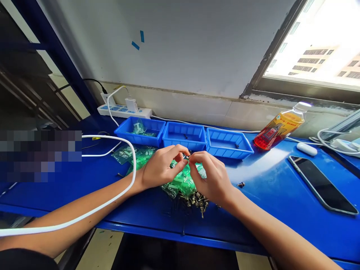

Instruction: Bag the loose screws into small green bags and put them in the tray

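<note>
My left hand (164,165) and my right hand (209,174) meet fingertip to fingertip above the blue table. Both are pinched around something small and dark between them, too small to name. Beneath them lies a heap of green and clear plastic bags (182,182). A pile of small brass-coloured metal parts (198,200) spreads at the near side of the bags. Behind the hands three blue trays stand in a row: the left tray (152,141) holds clear bags, while the middle tray (184,145) and the right tray (229,150) each hold a few small dark pieces.
A drink bottle (278,125) leans at the back right, near a white case (306,149) and a phone (323,183). One loose metal part (241,185) lies right of my right hand. A white cable (134,161) crosses over my left forearm. A power strip (120,111) sits behind the trays.
</note>
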The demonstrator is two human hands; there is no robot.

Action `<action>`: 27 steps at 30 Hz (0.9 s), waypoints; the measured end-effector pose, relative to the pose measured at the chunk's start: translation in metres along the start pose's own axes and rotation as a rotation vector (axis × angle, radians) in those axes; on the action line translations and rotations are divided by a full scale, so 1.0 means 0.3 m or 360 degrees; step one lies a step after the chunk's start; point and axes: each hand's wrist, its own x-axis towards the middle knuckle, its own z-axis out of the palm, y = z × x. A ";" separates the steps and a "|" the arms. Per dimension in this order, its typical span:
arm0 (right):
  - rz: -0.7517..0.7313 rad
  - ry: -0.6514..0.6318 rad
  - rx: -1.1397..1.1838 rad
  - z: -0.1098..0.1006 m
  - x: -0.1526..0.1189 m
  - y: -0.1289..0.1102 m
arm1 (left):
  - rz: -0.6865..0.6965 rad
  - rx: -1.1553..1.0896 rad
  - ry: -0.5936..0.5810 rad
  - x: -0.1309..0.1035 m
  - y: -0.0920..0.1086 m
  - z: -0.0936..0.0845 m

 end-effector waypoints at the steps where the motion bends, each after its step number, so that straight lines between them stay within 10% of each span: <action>1: 0.0024 0.0000 0.0036 -0.001 0.000 0.000 | 0.0032 0.0006 -0.0006 0.001 -0.005 0.000; 15: 0.0220 -0.0014 0.0222 0.003 0.008 -0.005 | 0.0158 0.0188 -0.0095 0.014 0.003 -0.044; 27: 0.0096 -0.0121 0.0103 0.017 0.031 0.005 | -0.0194 -0.0223 -0.0202 0.006 -0.007 -0.031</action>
